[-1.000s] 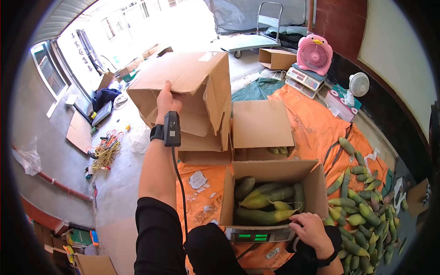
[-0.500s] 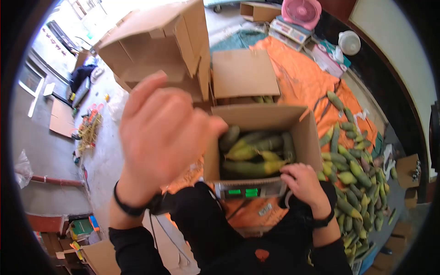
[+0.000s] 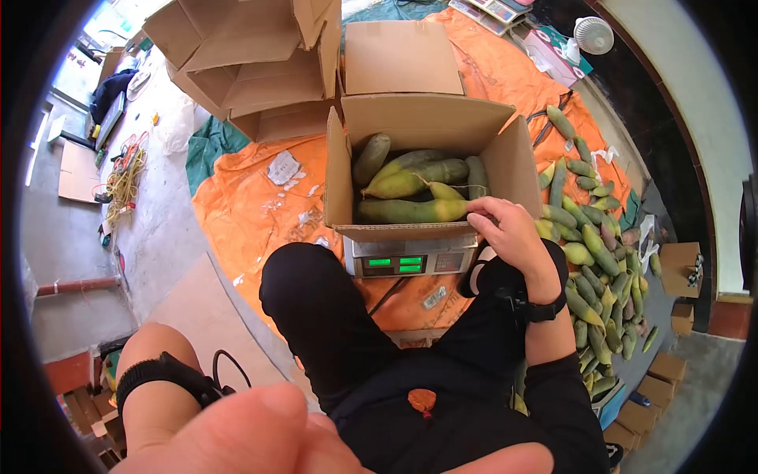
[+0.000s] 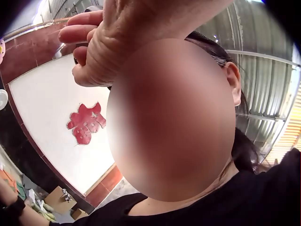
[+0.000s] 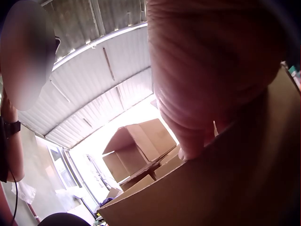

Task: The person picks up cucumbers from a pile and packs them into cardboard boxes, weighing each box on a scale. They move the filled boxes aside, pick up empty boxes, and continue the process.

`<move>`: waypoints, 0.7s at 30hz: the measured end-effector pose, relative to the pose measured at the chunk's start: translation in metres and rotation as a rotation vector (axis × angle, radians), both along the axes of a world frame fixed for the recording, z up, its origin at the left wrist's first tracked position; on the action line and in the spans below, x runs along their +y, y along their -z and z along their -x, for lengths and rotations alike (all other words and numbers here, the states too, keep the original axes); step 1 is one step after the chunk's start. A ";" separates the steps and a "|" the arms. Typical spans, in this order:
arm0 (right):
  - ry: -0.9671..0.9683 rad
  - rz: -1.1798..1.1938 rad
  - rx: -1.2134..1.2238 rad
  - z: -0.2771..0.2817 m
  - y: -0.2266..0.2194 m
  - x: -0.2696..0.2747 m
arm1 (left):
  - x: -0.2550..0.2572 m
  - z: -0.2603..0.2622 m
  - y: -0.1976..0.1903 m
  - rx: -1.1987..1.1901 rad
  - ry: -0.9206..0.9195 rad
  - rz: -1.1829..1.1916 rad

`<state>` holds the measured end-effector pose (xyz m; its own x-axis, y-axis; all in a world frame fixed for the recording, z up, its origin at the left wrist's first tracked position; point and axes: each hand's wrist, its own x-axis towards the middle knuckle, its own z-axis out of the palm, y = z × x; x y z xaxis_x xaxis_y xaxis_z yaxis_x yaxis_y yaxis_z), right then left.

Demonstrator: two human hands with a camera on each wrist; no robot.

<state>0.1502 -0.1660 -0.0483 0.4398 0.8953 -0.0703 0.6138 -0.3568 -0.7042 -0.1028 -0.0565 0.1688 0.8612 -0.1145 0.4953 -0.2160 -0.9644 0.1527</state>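
An uncovered cardboard box (image 3: pixel 430 110) sits on a digital scale (image 3: pixel 450 262) with lit green displays, in front of the person's knees. Several green radishes (image 3: pixel 410 211) lie inside it. My right hand (image 3: pixel 509 233) rests on the near right part of the box's rim, its fingertips over the edge beside a radish's pale end. In the right wrist view that hand is dark, and the box wall hides part of its fingers. My left hand (image 3: pixel 237 434) is raised close to the head camera, holding nothing visible; the left wrist view shows its fingers (image 4: pixel 84 34) extended beside the head.
A large pile of green radishes (image 3: pixel 604 276) lies at the right. Stacked cardboard boxes (image 3: pixel 260 79) stand at the back left, a flapped box (image 3: pixel 403 59) behind the scale. An orange sheet (image 3: pixel 237 205) covers the floor. Beyond are a white fan (image 3: pixel 594 35) and tangled cords (image 3: pixel 126 170).
My left hand has let go of the large empty box at the back left and come up and back to the head. The head view has tilted downward. My right hand stays at the box rim.
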 end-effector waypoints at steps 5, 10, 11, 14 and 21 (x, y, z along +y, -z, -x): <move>0.000 -0.003 -0.014 0.000 -0.001 -0.002 | 0.006 0.033 -0.010 0.016 -0.071 0.002; 0.014 0.005 0.024 0.001 0.001 0.000 | -0.008 0.014 0.001 0.021 -0.055 0.011; 0.027 0.021 0.049 0.001 0.000 0.000 | -0.011 0.010 0.003 0.026 -0.048 0.017; 0.035 0.040 0.068 0.002 -0.003 0.000 | -0.013 0.011 0.003 0.038 -0.056 0.027; -0.022 0.050 0.009 -0.003 0.003 -0.003 | -0.001 0.041 -0.005 0.053 -0.108 0.031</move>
<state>0.1529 -0.1687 -0.0508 0.4193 0.8999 -0.1195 0.6155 -0.3786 -0.6913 -0.1434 -0.0571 0.1740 0.8925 -0.0047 0.4510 -0.1018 -0.9763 0.1912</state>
